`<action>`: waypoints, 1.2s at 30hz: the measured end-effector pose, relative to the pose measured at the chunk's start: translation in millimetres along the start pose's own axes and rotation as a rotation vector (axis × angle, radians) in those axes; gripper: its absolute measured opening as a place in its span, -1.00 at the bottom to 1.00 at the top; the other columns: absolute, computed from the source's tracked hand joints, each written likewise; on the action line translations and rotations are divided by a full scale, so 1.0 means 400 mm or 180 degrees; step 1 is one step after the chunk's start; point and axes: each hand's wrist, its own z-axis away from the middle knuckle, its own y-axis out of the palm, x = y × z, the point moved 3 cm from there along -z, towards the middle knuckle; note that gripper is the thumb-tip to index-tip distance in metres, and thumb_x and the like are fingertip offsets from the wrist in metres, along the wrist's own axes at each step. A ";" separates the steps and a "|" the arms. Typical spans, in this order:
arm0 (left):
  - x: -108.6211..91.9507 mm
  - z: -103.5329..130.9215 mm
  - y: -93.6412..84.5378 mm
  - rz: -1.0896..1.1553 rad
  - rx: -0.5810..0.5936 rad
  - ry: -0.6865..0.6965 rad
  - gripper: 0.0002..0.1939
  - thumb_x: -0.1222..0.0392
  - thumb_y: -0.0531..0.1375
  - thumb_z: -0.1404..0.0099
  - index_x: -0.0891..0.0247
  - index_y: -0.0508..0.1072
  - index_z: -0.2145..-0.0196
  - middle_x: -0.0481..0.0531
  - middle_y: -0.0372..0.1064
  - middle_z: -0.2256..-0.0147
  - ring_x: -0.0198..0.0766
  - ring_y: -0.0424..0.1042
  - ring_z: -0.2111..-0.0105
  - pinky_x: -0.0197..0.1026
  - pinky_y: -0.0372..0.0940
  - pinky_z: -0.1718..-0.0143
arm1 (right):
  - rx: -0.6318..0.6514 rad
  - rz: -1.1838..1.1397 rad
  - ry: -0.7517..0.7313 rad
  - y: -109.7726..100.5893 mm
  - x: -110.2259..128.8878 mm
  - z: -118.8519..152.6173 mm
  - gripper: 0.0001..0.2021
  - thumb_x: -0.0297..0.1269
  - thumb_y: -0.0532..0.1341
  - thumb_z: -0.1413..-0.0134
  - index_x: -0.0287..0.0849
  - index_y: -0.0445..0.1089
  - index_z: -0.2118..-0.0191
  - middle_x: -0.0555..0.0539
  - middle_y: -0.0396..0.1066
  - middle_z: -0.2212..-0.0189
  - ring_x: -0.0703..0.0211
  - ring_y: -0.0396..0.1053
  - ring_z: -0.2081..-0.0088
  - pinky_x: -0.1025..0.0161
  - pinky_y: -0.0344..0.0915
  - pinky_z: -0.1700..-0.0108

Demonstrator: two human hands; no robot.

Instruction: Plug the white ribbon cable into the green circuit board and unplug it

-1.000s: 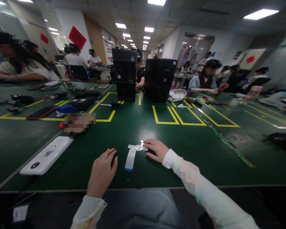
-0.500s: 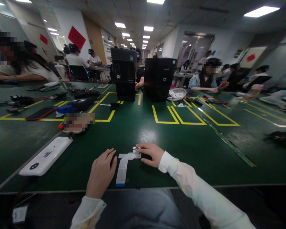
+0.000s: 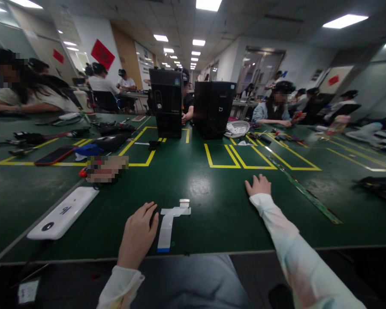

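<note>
A white flat ribbon cable [image 3: 166,231] lies bent on the green tabletop, its blue end close to the front edge and a small connector [image 3: 184,201] at its far end. My left hand [image 3: 139,231] rests just left of the cable, fingers stretched out and holding nothing. Well to the right of the cable, my right hand [image 3: 259,185] is over the table with its fingers apart and nothing in them. The long green circuit strip [image 3: 305,191] is the nearest thing to it, a short way to its right.
A white power bank [image 3: 62,213] lies at the left, with a pixelated item behind it. Two black computer towers [image 3: 166,103] stand at the back beside a white basket [image 3: 237,128]. Yellow tape outlines [image 3: 225,166] mark the table. Other people sit around.
My right hand has left the ribbon cable's connector end and moved right and farther forward. The cable and my left hand have stayed in place.
</note>
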 end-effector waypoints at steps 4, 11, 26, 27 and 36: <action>-0.001 0.000 0.001 0.0007 -0.0013 -0.0014 -0.60 0.13 -0.03 -0.37 0.36 0.43 -0.01 0.24 0.39 -0.04 0.00 0.35 -0.06 0.05 0.30 0.01 | -0.0129 0.0208 0.1033 -0.016 -0.164 -0.031 -0.39 -0.09 0.00 -0.17 -0.49 0.20 -0.19 -0.48 -0.01 -0.26 -0.32 -0.09 -0.28 -0.31 -0.15 -0.22; -0.006 -0.002 -0.002 0.0020 -0.0037 0.0010 -0.61 0.14 -0.02 -0.37 0.36 0.43 -0.01 0.23 0.40 -0.03 -0.01 0.35 -0.07 0.04 0.29 0.00 | 0.0085 0.0157 0.1676 -0.016 -0.257 -0.044 -0.37 -0.01 -0.05 -0.17 -0.34 0.19 -0.22 -0.50 -0.01 -0.25 -0.39 -0.12 -0.28 -0.51 -0.25 -0.13; -0.009 -0.003 -0.003 0.0007 -0.0025 -0.0066 -0.61 0.15 -0.03 -0.37 0.35 0.43 -0.01 0.22 0.40 -0.04 -0.02 0.34 -0.07 0.04 0.28 -0.01 | 0.0241 0.0128 0.1886 -0.012 -0.268 -0.065 -0.33 0.06 -0.06 -0.18 -0.31 0.13 -0.26 -0.51 -0.10 -0.28 -0.36 -0.17 -0.30 -0.48 -0.23 -0.14; -0.009 -0.003 -0.003 0.0004 -0.0030 -0.0070 -0.61 0.15 -0.03 -0.37 0.35 0.44 -0.01 0.22 0.40 -0.03 -0.02 0.34 -0.07 0.04 0.28 -0.01 | 0.0242 0.0144 0.1874 -0.013 -0.268 -0.065 -0.34 0.06 -0.06 -0.17 -0.31 0.16 -0.24 -0.50 -0.08 -0.28 -0.36 -0.14 -0.29 -0.47 -0.23 -0.14; -0.008 -0.002 -0.004 0.0045 -0.0030 -0.0042 -0.61 0.14 -0.04 -0.37 0.33 0.43 -0.01 0.24 0.39 -0.05 -0.02 0.34 -0.07 0.04 0.28 -0.01 | 0.0068 0.0173 0.1429 -0.035 -0.254 -0.025 -0.35 0.02 -0.09 -0.17 -0.41 0.25 -0.16 -0.53 0.13 -0.15 -0.40 0.08 -0.17 -0.46 -0.11 -0.11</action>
